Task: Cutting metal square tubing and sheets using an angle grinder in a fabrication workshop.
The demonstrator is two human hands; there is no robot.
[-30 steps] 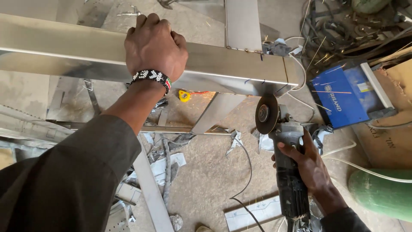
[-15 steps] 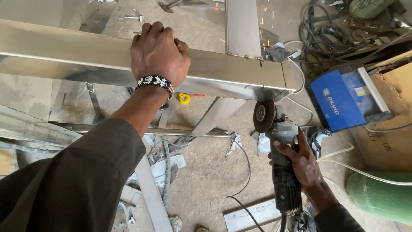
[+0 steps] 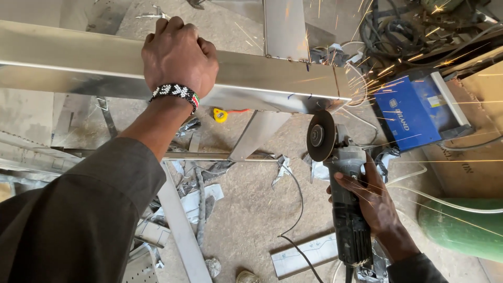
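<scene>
My left hand (image 3: 179,55), with a black-and-white bead bracelet at the wrist, grips the top edge of a long shiny steel box beam (image 3: 68,65) that runs across the upper part of the head view. My right hand (image 3: 372,202) holds a grey angle grinder (image 3: 343,188) by its body. Its dark disc (image 3: 320,135) touches the underside of the beam near the right end, and orange sparks fly off to the right. An upright steel post (image 3: 285,29) joins the beam just above that spot.
A blue box-shaped machine (image 3: 414,110) sits to the right beside tangled black cables (image 3: 403,26). A green cylinder (image 3: 466,228) lies at the lower right. Steel strips, offcuts (image 3: 181,230) and a small yellow tape measure (image 3: 220,115) litter the sandy floor.
The grinder has come up against the beam's right end and sparks now spray to the right. My left hand stays clamped on the beam.
</scene>
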